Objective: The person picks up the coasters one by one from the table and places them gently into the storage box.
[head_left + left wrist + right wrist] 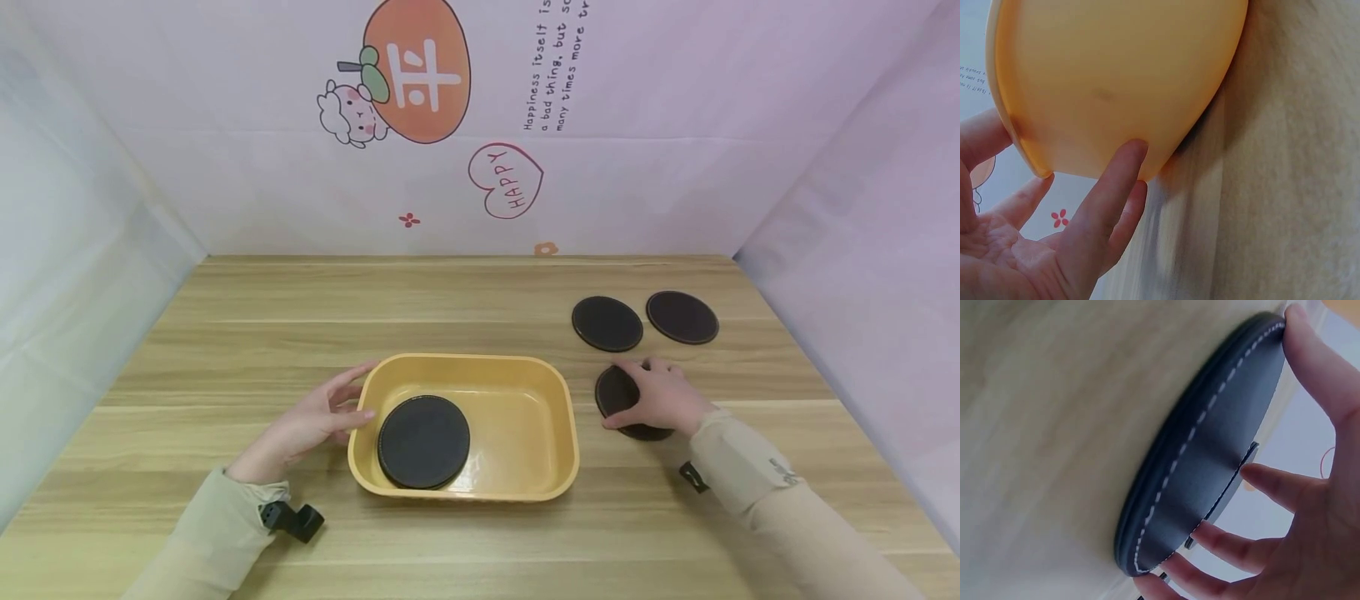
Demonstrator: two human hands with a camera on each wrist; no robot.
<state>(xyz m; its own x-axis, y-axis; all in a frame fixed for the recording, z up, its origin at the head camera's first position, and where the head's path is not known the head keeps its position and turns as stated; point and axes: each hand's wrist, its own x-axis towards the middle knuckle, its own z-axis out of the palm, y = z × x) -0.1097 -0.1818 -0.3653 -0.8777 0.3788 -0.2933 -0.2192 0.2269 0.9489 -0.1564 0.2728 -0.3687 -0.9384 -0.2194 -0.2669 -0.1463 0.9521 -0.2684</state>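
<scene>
A yellow plastic bin (517, 437) stands in front of me, with a round black coaster (423, 442) lying in its left part. My left hand (318, 422) holds the bin's left end, thumb over the rim and fingers against the outer wall (1116, 75). To the right of the bin, my right hand (662, 402) grips another black coaster (615, 389) by its edge, thumb on one side and fingers on the other. White stitching runs round this coaster (1210, 450) in the right wrist view. The hand covers part of it in the head view.
Two more black coasters lie farther back on the right, one (607, 323) beside the other (682, 317). The wooden table (300, 292) ends at a printed white cloth (262, 192) behind, and pale cloth hangs along both sides.
</scene>
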